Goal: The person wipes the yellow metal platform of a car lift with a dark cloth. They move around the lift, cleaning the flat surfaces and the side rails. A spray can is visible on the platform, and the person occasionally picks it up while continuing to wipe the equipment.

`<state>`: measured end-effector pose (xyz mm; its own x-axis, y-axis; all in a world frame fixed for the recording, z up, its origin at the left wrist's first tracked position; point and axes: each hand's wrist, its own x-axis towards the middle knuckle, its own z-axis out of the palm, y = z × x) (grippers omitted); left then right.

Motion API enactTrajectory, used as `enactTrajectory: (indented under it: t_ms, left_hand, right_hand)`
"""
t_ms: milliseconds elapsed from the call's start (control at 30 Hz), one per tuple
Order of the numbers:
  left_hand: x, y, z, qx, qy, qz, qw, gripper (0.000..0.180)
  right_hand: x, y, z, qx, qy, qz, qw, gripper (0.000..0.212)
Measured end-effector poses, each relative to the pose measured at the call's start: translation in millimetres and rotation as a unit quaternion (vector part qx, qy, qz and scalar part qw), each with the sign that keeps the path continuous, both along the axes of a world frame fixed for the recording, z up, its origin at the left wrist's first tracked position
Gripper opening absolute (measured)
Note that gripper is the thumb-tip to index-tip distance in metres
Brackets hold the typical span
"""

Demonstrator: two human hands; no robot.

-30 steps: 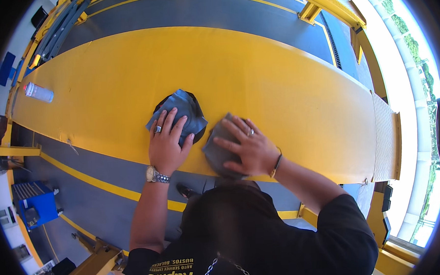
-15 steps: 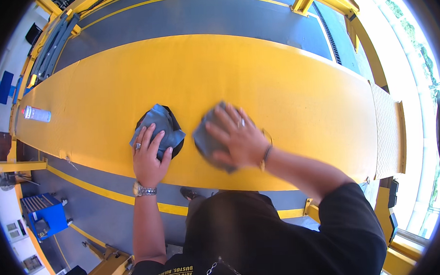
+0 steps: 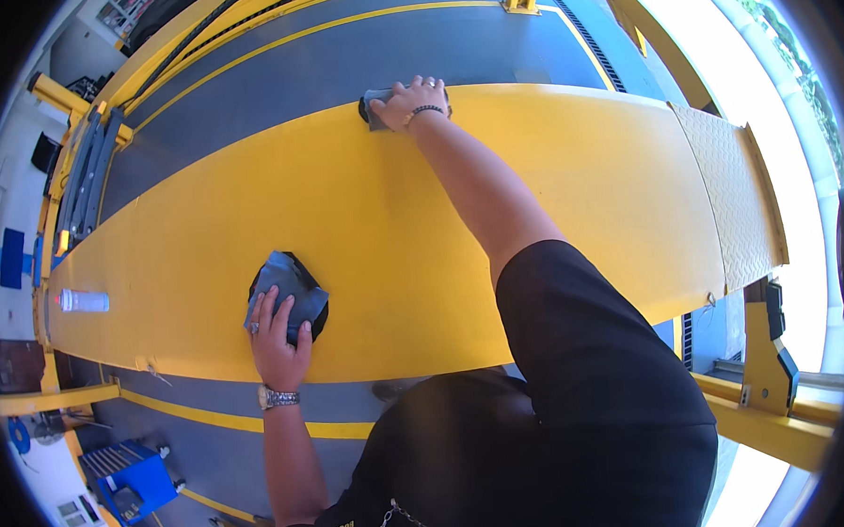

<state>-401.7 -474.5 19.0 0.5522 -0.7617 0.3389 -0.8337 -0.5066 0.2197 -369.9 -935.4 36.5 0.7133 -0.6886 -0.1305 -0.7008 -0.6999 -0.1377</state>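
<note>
A long, flat yellow platform (image 3: 570,200) stretches across in front of me. On its near left part lies a crumpled grey cloth (image 3: 291,275) with black showing round its edge. My left hand (image 3: 279,353) rests on this cloth, fingers spread and stretched out. My right arm reaches over to the platform's far edge. There my right hand (image 3: 415,104) presses on a second grey cloth (image 3: 375,112), its fingers bent over it; the hand covers much of that cloth.
A spray can (image 3: 84,301) lies on its side at the platform's left end. A textured yellow ramp plate (image 3: 732,193) joins the right end. Yellow posts and beams (image 3: 757,381) stand around. A blue tool cart (image 3: 135,479) is at lower left on the grey floor.
My right hand has moved away from me with its cloth, from the platform's middle to its far edge. The left hand stays on its cloth. The whole view has shifted a little.
</note>
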Motion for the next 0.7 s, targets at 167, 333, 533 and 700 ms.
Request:
enactTrajectory:
  t_ms: [167, 333, 533, 700]
  left_hand:
    - [-3, 18, -5, 0.003, 0.011, 0.029, 1.000, 0.043]
    - [-9, 9, -4, 0.001, -0.002, 0.026, 1.000, 0.043]
    - [-13, 10, 7, 0.002, 0.002, 0.031, 1.000, 0.042]
    - [-8, 2, 9, -0.002, 0.019, 0.014, 1.000, 0.042]
  right_hand:
    - [-113, 127, -20, -0.054, -0.125, 0.199, 0.970, 0.080]
    - [-315, 220, 18, 0.050, -0.060, 0.267, 0.961, 0.078]
    - [-245, 128, 3, -0.042, -0.049, 0.213, 0.975, 0.077]
    - [-69, -64, 0, -0.013, 0.019, -0.024, 0.999, 0.073]
